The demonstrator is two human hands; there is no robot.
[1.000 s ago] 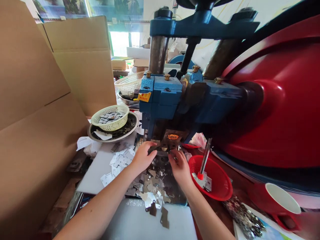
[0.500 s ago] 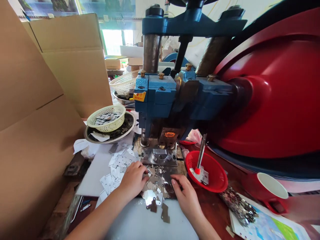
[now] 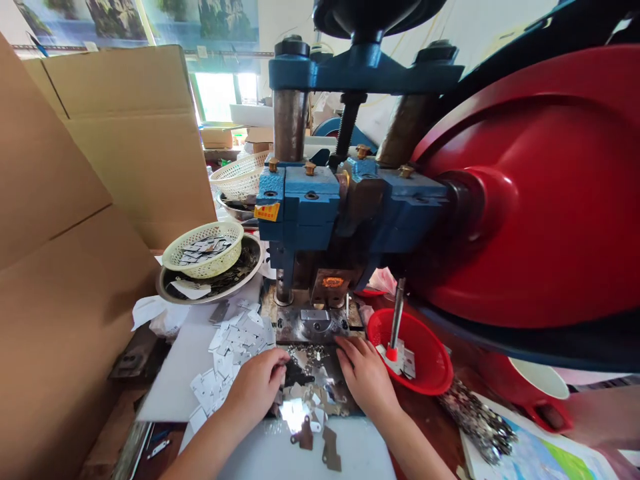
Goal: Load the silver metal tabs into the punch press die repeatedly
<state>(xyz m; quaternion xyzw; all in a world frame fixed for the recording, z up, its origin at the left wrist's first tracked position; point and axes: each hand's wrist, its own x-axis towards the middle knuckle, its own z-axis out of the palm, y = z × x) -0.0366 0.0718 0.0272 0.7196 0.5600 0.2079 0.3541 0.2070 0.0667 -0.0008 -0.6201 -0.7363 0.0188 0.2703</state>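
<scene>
My left hand [image 3: 256,381] rests at the left edge of the metal plate [image 3: 327,363] in front of the press, fingers curled in and thumb near the index finger. What it holds, if anything, I cannot make out. My right hand [image 3: 367,375] lies at the plate's right side, fingers stretched forward near the die [image 3: 315,325], with nothing visible in it. Between the hands lie thin flat metal pieces [image 3: 305,395] and small metal scraps [image 3: 316,353]. Two darker metal pieces [image 3: 331,448] lie nearer to me on the white surface.
The blue press [image 3: 310,207] stands ahead, its red flywheel [image 3: 550,200] at right. Flat metal blanks [image 3: 240,340] are piled at left. Behind them, a sieve basket [image 3: 220,260] sits on a metal bowl [image 3: 253,263]. A red basket [image 3: 435,353] and red mug [image 3: 525,383] stand right; cardboard [image 3: 135,147] rises left.
My right hand has moved forward toward the die. My left hand has shifted slightly back on the left side. The whole view has shifted a little down and left.
</scene>
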